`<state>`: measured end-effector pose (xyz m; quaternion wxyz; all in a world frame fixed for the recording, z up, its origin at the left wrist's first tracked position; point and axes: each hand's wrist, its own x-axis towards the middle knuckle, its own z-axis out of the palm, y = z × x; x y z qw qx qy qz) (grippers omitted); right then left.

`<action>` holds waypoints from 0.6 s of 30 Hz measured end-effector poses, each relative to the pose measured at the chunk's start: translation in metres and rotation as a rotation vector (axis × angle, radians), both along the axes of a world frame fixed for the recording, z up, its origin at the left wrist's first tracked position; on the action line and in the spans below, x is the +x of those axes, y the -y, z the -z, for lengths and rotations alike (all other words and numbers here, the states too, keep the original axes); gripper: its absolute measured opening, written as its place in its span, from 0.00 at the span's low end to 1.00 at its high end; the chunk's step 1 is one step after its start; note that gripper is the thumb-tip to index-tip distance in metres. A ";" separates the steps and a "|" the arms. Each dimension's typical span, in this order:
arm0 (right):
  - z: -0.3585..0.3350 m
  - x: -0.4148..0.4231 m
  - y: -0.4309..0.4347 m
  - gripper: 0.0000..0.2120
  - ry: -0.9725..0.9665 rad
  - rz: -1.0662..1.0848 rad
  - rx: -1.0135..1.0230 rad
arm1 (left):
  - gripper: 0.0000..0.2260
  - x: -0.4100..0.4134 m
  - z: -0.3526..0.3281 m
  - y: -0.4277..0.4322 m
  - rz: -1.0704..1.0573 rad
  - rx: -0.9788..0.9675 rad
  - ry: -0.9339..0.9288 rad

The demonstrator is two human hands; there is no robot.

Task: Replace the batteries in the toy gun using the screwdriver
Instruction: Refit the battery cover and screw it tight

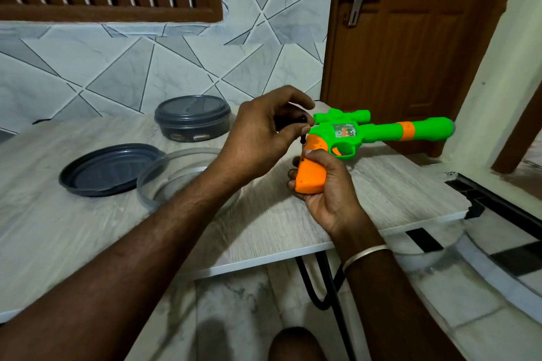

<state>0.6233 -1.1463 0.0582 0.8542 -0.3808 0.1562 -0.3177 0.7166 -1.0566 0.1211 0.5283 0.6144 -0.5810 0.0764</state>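
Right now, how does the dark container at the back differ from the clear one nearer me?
The dark container has its lid on; the clear container is open, a dark lid lying beside it. The dark container looks grey and nearly opaque; the clear container is see-through. The dark container stands farther back; the clear container is nearer you. Both are round and stand on the table.

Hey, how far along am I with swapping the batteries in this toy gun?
Early. Done: the left hand grips the screwdriver. In hand: its tip sits on the orange grip of the toy gun, which the right hand holds. Left: the grip looks closed, and no batteries show.
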 end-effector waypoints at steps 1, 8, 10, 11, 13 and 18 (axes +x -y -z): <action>0.000 0.000 0.000 0.04 -0.001 0.001 -0.001 | 0.09 0.001 0.000 0.000 0.007 -0.003 0.003; -0.001 0.000 -0.002 0.03 0.004 -0.002 -0.017 | 0.08 0.000 0.002 0.003 -0.017 -0.059 -0.024; -0.002 -0.001 -0.002 0.02 0.000 -0.004 -0.008 | 0.07 -0.001 -0.002 0.003 -0.020 -0.021 0.033; -0.002 -0.001 -0.002 0.02 -0.001 -0.006 -0.005 | 0.08 -0.001 -0.003 0.002 -0.026 -0.001 0.065; -0.002 -0.001 -0.002 0.02 0.000 -0.009 -0.009 | 0.10 -0.004 -0.003 0.000 -0.043 0.013 0.110; 0.000 0.000 -0.001 0.05 0.012 0.006 -0.041 | 0.10 -0.011 0.003 0.001 -0.067 -0.072 0.121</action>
